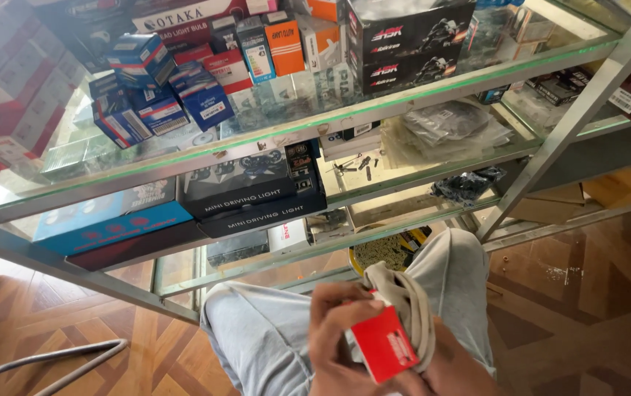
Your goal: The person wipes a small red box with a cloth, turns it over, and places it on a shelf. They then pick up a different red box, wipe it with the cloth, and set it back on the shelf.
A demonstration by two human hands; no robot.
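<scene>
Glass shelving (374, 110) facing you, boxes stacked; your left hand (341, 337) and right hand (451, 367) are gripping red box (383, 345) plus beige cloth (407, 301) (wiping seems underway, unfinished).

Bright daylight, white glare upper left, glass shelves (271, 132) reflecting, slight blur on hands at lower centre, edges bowed

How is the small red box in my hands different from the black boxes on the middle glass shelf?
The red box is small and held between the left hand and right hand, with a cloth; the black boxes are much larger. The red box is tilted; the black boxes lie flat, stacked on the glass shelf. Both are rectangular cartons.
</scene>
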